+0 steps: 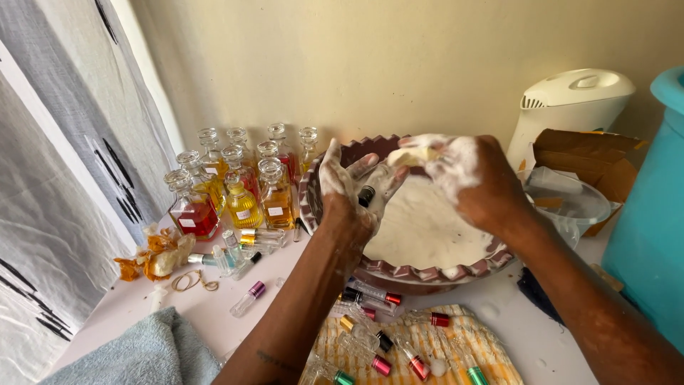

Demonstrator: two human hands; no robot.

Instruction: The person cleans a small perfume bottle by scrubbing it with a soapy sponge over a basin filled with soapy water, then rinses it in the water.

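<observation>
Centre frame: left hand [347, 187], soapy, fingers curled round a small clear roll-on vial [369, 192] with a black cap, held over the scalloped maroon basin [311, 187] of white sudsy water. Right hand [467, 175], coated in foam, closed on a pale lump [412, 155], perhaps soap, just above the vial. Upper left: cluster of stoppered glass perfume bottles [239, 189] with red and amber liquid, close beside the basin rim. Below them, loose small vials [248, 298] on the white table [199, 310]. Bottom centre: more capped vials [413, 363] on a yellow striped cloth [491, 353], touching the basin's near edge. Lower left: blue towel [142, 353]. Upper right: white kettle [570, 107], brown cardboard box [591, 160], clear bowl [566, 203], teal tub [652, 214] at the edge.
</observation>
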